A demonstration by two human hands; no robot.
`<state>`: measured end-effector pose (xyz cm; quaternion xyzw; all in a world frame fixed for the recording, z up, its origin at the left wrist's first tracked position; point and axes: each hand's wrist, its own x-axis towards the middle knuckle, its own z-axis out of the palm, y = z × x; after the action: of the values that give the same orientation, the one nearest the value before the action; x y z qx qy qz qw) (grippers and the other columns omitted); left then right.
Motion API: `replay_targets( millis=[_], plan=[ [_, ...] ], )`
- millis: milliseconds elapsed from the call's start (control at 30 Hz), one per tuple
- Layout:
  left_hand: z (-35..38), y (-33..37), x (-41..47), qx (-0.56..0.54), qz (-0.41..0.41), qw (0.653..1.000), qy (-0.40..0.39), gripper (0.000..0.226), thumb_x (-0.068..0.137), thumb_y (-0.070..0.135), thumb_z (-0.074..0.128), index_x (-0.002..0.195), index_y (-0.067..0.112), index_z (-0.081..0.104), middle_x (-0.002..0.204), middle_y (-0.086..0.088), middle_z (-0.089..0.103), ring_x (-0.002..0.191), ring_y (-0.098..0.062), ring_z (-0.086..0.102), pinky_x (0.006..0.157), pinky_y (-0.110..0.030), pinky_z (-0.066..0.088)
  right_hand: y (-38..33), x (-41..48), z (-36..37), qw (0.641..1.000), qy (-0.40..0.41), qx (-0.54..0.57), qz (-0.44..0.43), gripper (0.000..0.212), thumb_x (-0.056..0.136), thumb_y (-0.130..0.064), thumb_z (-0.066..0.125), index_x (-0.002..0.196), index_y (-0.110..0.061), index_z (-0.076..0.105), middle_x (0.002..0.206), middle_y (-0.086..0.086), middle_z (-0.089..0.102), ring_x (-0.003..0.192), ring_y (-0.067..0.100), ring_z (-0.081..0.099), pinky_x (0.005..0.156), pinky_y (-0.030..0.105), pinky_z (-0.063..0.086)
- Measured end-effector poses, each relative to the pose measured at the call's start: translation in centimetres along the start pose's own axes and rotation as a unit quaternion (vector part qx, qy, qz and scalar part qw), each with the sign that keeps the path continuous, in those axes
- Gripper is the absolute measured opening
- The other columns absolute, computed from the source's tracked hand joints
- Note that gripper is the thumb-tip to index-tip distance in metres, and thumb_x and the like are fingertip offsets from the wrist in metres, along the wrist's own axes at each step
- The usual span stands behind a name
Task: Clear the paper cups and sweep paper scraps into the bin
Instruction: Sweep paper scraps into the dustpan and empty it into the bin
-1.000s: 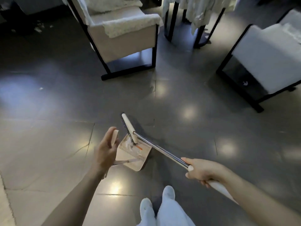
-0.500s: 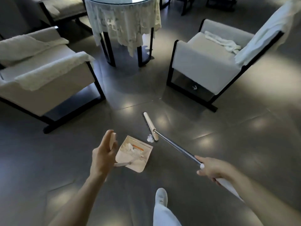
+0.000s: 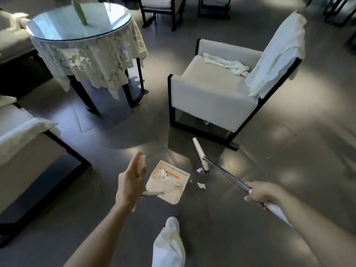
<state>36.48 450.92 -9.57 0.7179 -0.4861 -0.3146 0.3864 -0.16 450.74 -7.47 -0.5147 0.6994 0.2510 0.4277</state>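
My left hand [image 3: 131, 182] grips the cream top of the dustpan's long handle. The cream dustpan [image 3: 167, 183] sits low by the floor and holds crumpled paper scraps and an orange strip. My right hand [image 3: 263, 193] grips the broom's metal handle [image 3: 225, 173] near its white grip. The broom head [image 3: 200, 154] rests on the dark tiles just right of the dustpan. Two white paper scraps lie on the floor, one [image 3: 200, 170] against the broom head, another [image 3: 201, 185] between broom and dustpan. No paper cups or bin are in view.
A white armchair [image 3: 221, 93] with a black frame stands right behind the broom; a small scrap [image 3: 205, 123] lies under it. A round glass-topped table [image 3: 81, 26] with a lace cloth is at back left. Another armchair [image 3: 25, 143] is at left. My white shoe [image 3: 172, 226] is below the dustpan.
The view has swung and moved toward the round table and right armchair. The broom head has come off the dustpan and now sits to its right by loose scraps.
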Motion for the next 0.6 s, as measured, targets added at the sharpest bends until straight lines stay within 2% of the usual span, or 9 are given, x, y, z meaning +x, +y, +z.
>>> replay_targets(
  millis=[33, 133, 200, 300, 367, 433, 533, 600],
  plan=[
    [0.5, 0.6, 2.2, 0.005, 0.008, 1.0, -0.02, 0.038, 0.094, 0.02, 0.06, 0.128, 0.036, 0.053, 0.092, -0.006, 0.065, 0.068, -0.018, 0.056, 0.066, -0.019, 0.046, -0.5, 1.2, -1.2, 1.0, -0.002, 0.024, 0.01, 0.056, 0.098, -0.022, 0.05, 0.148, -0.018, 0.024, 0.052, 0.003, 0.05, 0.035, 0.01, 0.045, 0.037, 0.015, 0.038],
    [2.2, 2.1, 7.3, 0.041, 0.034, 0.997, -0.055, 0.035, 0.096, 0.019, 0.057, 0.125, 0.036, 0.05, 0.091, -0.006, 0.067, 0.076, -0.029, 0.063, 0.075, -0.035, 0.052, -1.6, 3.9, -5.0, 0.999, 0.0, 0.04, 0.031, 0.061, 0.099, -0.022, 0.05, 0.151, -0.017, 0.019, 0.056, 0.004, 0.05, 0.036, 0.01, 0.045, 0.038, 0.017, 0.04],
    [3.0, 3.5, 9.8, 0.051, 0.05, 0.995, -0.064, 0.034, 0.096, 0.019, 0.057, 0.123, 0.037, 0.048, 0.092, -0.003, 0.066, 0.078, -0.028, 0.064, 0.079, -0.038, 0.052, -2.5, 5.0, -7.1, 0.998, 0.005, 0.053, 0.042, 0.068, 0.099, -0.022, 0.049, 0.154, -0.018, 0.009, 0.057, 0.005, 0.051, 0.035, 0.01, 0.044, 0.038, 0.017, 0.04],
    [4.1, 4.7, 13.5, 0.051, 0.049, 0.994, -0.084, 0.035, 0.097, 0.02, 0.056, 0.129, 0.033, 0.049, 0.106, -0.004, 0.067, 0.084, -0.03, 0.064, 0.082, -0.044, 0.053, -3.4, 6.3, -9.7, 0.996, 0.004, 0.069, 0.055, 0.07, 0.099, -0.021, 0.049, 0.155, -0.022, 0.007, 0.059, 0.006, 0.05, 0.034, 0.009, 0.042, 0.036, 0.015, 0.037],
    [5.1, 5.1, 15.8, 0.064, 0.054, 0.993, -0.087, 0.035, 0.096, 0.022, 0.057, 0.129, 0.033, 0.049, 0.109, -0.003, 0.067, 0.084, -0.032, 0.064, 0.076, -0.041, 0.054, -4.1, 7.3, -11.5, 0.996, 0.007, 0.07, 0.059, 0.067, 0.099, -0.021, 0.048, 0.154, -0.021, 0.01, 0.06, 0.006, 0.049, 0.038, 0.011, 0.042, 0.036, 0.014, 0.036],
    [5.9, 5.1, 17.4, 0.058, 0.048, 0.994, -0.078, 0.033, 0.097, 0.024, 0.056, 0.126, 0.037, 0.049, 0.109, 0.001, 0.065, 0.082, -0.025, 0.063, 0.069, -0.033, 0.052, -4.7, 8.4, -13.3, 0.998, 0.019, 0.033, 0.054, 0.057, 0.099, -0.021, 0.048, 0.149, -0.016, 0.023, 0.062, 0.006, 0.053, 0.04, 0.011, 0.045, 0.037, 0.016, 0.036],
    [6.9, 5.1, 19.8, 0.046, 0.028, 0.996, -0.074, 0.031, 0.097, 0.025, 0.055, 0.122, 0.043, 0.049, 0.107, 0.0, 0.064, 0.082, -0.024, 0.063, 0.067, -0.037, 0.054, -5.7, 10.5, -15.2, 0.995, 0.047, -0.069, 0.054, 0.044, 0.096, -0.025, 0.05, 0.138, -0.012, 0.042, 0.083, 0.005, 0.068, 0.048, 0.011, 0.058, 0.045, 0.017, 0.042],
    [7.6, 5.1, 21.5, 0.049, 0.025, 0.995, -0.084, 0.033, 0.097, 0.026, 0.054, 0.125, 0.043, 0.049, 0.105, -0.001, 0.064, 0.085, -0.027, 0.062, 0.072, -0.04, 0.054, -6.3, 12.2, -15.9, 0.991, 0.065, -0.1, 0.064, 0.05, 0.095, -0.024, 0.052, 0.143, -0.013, 0.041, 0.112, 0.008, 0.068, 0.08, 0.018, 0.07, 0.067, 0.02, 0.052]
  ],
)
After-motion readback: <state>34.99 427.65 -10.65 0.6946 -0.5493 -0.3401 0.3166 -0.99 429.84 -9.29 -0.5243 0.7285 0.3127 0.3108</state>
